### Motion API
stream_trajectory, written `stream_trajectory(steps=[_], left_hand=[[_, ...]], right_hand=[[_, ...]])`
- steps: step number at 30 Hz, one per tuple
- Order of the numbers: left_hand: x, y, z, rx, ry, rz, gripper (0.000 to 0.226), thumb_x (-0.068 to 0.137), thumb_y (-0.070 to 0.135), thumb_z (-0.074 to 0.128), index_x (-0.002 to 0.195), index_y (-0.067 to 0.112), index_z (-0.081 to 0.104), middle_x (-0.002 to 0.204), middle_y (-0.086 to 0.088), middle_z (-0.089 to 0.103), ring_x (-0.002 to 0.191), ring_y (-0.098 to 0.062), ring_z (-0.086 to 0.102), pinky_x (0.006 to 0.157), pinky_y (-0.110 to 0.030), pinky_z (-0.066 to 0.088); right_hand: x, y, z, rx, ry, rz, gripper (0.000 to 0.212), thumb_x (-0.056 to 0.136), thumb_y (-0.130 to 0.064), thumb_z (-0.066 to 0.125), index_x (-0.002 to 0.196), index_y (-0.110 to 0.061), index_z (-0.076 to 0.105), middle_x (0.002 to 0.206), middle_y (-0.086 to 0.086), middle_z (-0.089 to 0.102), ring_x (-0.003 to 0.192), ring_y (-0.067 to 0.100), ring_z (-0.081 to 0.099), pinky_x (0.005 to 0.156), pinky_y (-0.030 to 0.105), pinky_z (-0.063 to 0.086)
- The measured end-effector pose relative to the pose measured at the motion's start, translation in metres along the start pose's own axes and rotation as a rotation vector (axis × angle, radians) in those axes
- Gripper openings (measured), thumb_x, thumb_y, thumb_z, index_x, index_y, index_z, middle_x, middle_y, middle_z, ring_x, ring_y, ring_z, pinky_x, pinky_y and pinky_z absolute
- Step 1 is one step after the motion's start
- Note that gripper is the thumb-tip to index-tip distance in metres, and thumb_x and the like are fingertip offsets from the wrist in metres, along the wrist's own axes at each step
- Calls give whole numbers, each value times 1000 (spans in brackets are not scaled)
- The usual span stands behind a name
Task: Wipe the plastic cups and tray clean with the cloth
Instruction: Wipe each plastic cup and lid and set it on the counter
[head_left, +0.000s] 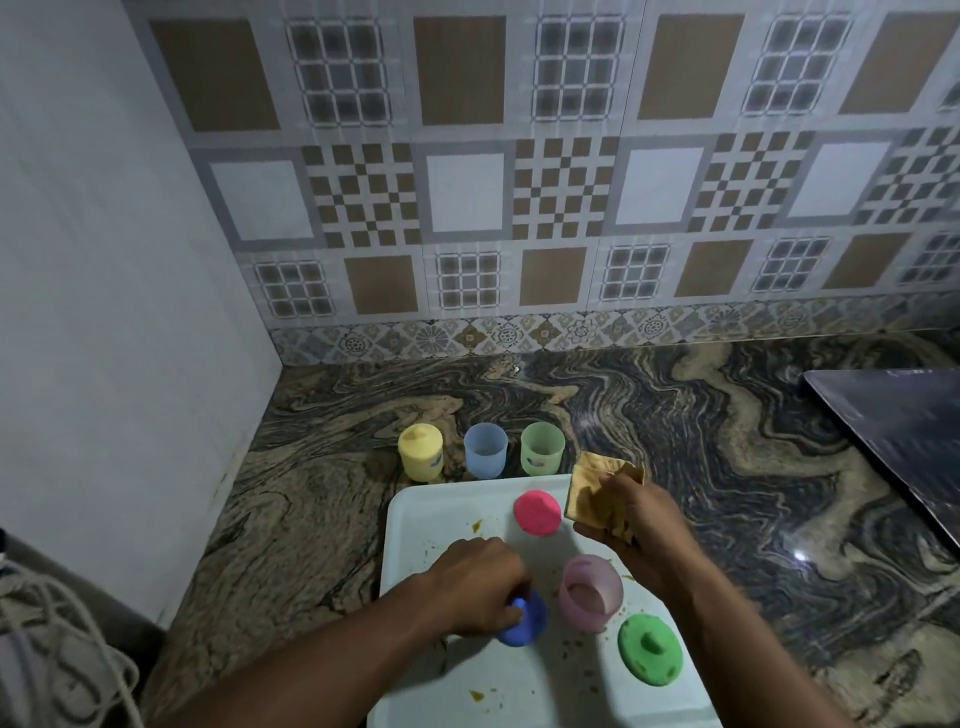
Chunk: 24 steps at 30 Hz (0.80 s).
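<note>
Left hand (475, 587) fingers are clamping the blue lid (524, 621) on the crumb-speckled tray (415, 519), right hand (631, 525) gripping the cloth (587, 493), three cups (485, 449) standing behind on the desk (727, 467), pink cup (589, 592) waiting.

Patterned tile wall (519, 182) above swirled granite counter (727, 467).

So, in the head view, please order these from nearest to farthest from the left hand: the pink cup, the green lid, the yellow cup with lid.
From the left hand:
1. Pink cup, just to its right on the tray.
2. Green lid, further right, near the tray's right edge.
3. Yellow cup, off the tray, at the back left on the counter.
</note>
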<state>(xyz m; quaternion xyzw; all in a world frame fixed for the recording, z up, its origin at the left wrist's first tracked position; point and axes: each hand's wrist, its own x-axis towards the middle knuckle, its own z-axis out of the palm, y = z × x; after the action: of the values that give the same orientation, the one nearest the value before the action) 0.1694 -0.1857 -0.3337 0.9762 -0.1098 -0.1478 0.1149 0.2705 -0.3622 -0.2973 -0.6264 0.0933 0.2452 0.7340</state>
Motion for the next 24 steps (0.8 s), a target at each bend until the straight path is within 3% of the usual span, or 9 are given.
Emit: stream_trajectory(steps=[4, 6, 8, 10, 13, 17, 20, 24], left_hand=[[3, -15, -14, -155, 189, -79, 24, 84, 32, 62, 104, 25, 72, 100, 6, 72, 88, -15, 63, 76, -30, 52], [6, -26, -28, -287, 302, -113, 21, 82, 29, 65, 101, 26, 74, 93, 11, 72, 76, -2, 59, 69, -20, 47], [10, -34, -41, -418, 383, -148, 17, 81, 24, 70, 97, 25, 77, 84, 14, 71, 67, 7, 57, 62, -11, 39], [14, -39, -50, -488, 458, -183, 15, 82, 21, 74, 96, 22, 78, 81, 15, 69, 65, 11, 57, 61, -7, 37], [20, -42, -57, -508, 558, -215, 15, 82, 19, 77, 96, 16, 79, 87, 5, 74, 72, 4, 60, 72, -14, 46], [23, -40, -54, -483, 631, -226, 12, 83, 20, 75, 95, 18, 79, 86, 3, 73, 79, -11, 66, 73, -27, 54], [23, -45, -46, -431, 660, -240, 14, 84, 22, 73, 96, 21, 78, 87, 4, 71, 83, -11, 65, 75, -30, 55], [22, -49, -39, -431, 691, -302, 19, 85, 23, 73, 102, 17, 77, 93, 0, 70, 84, -14, 64, 76, -28, 52]], right_hand=[[-4, -9, 6, -159, -66, -165, 34, 91, 7, 43, 98, -12, 71, 82, 16, 70, 71, 25, 66, 73, 43, 56], [-2, -12, 9, -268, -101, -294, 37, 91, 7, 46, 103, -15, 73, 85, 20, 71, 68, 22, 66, 66, 38, 55], [2, -10, 11, -420, -127, -440, 31, 86, -5, 50, 99, -20, 73, 87, 19, 73, 68, 27, 67, 64, 41, 55], [6, -3, 13, -585, -147, -568, 38, 76, -17, 44, 101, -24, 72, 87, 5, 75, 75, 27, 68, 71, 45, 55], [10, 9, 22, -779, -157, -755, 47, 76, -9, 48, 114, -28, 69, 104, -7, 73, 93, 15, 68, 79, 36, 55], [12, 32, 33, -1052, -133, -952, 50, 73, -5, 60, 121, -18, 67, 118, 6, 65, 103, 30, 63, 88, 30, 48], [8, 45, 35, -1103, -115, -1105, 36, 81, -3, 63, 113, -20, 67, 111, 6, 64, 99, 28, 58, 83, 32, 50], [6, 53, 29, -1204, -281, -1136, 27, 84, -10, 51, 100, -22, 70, 105, 1, 63, 98, 26, 57, 79, 38, 51]])
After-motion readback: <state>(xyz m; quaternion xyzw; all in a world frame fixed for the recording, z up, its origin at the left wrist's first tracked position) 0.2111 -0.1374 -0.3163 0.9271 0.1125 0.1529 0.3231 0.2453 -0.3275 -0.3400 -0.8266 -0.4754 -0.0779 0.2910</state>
